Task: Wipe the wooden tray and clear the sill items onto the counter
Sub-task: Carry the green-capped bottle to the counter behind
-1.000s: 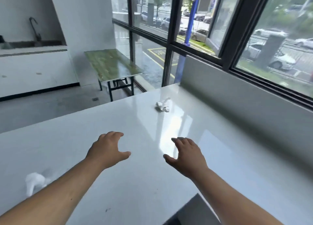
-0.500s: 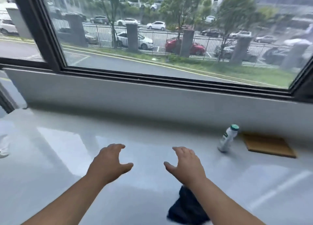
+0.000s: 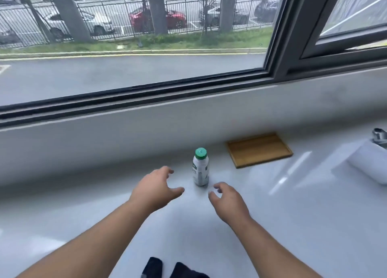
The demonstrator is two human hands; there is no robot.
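My bench (image 3: 293, 225) is smooth and glossy, throwing back window glare. The tray (image 3: 259, 150) is matt, grained wood. The bottle (image 3: 200, 169) looks like smooth white plastic with a green plastic cap.

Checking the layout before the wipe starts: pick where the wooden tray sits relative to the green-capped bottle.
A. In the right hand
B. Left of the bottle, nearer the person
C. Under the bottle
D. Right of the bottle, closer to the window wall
D: the wooden tray lies flat to the right of the bottle and farther back, with bare counter between them; neither hand touches it.
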